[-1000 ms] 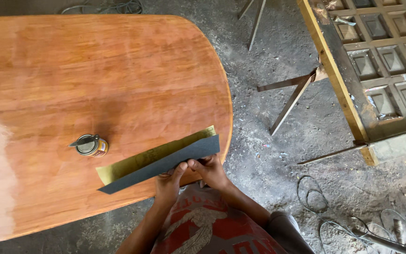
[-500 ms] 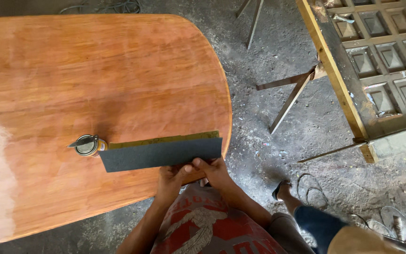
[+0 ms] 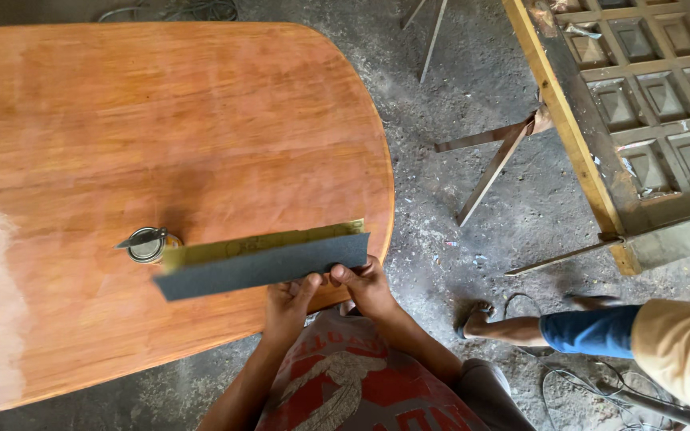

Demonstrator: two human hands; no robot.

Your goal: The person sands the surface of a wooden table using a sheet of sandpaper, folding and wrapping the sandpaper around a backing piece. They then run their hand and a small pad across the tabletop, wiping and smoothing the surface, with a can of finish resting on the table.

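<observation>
Head view — folded sandpaper sheet [image 3: 261,263] over wooden tabletop [image 3: 161,136]
Pinched at near edge by left hand [image 3: 287,307] and right hand [image 3: 369,283] — far end beside small tin can [image 3: 147,244]

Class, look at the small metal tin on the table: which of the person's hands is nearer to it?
Left. The left hand grips the sandpaper closer to the tin; the right hand sits farther along, beside the table edge.

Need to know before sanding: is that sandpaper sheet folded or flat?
Folded: the sandpaper sheet shows its dark grit face doubled over, yellow backing edge above.
</observation>
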